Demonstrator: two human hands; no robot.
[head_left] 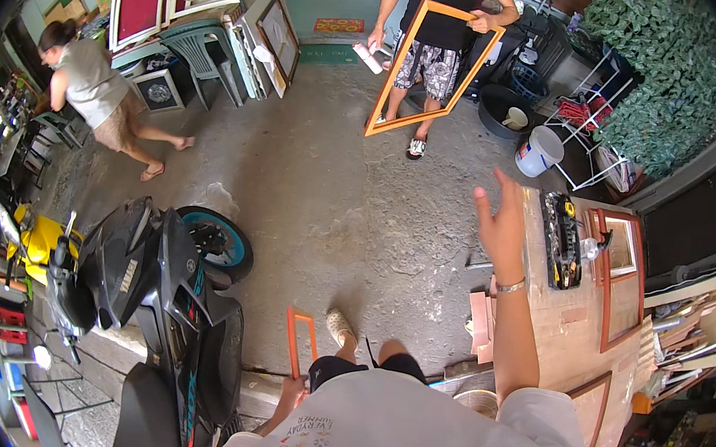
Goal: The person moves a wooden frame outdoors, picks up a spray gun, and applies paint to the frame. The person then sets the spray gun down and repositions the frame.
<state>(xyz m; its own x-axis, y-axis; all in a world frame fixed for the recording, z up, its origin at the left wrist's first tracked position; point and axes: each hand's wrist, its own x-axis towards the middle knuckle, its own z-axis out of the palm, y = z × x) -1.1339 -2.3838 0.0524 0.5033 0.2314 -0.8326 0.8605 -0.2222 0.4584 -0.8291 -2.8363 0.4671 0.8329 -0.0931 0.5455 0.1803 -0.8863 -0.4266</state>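
so the small orange frame (292, 343) is down low in the person's left hand (291, 391), sticking out beside the leg. fingers look wrapped round the end nearest the body, my guess is so the rest stays out in front, clear of the shorts, though the sleeve and shirt hide part of the arm. the right hand (500, 225) is up and spread, nothing in it that i can see, well off the floor and just beside the bench (537, 343). could be a gesture, can't tell.

on that bench there's a long black tray-like thing (558, 245) with yellow bits, and a reddish-brown frame (605, 306) lying flat, probably because flat is the safe way to leave a frame on a crowded top.

across the floor a co-worker (437, 9) has a bigger orange frame (398, 66) held tilted, one hand up on its top corner, likely so the bottom stays off the concrete. their other hand has a white cylinder (368, 57), too small to say what it is. dark motorbike (123, 256) is parked on the left, seemingly tucked there to leave the middle walkable.
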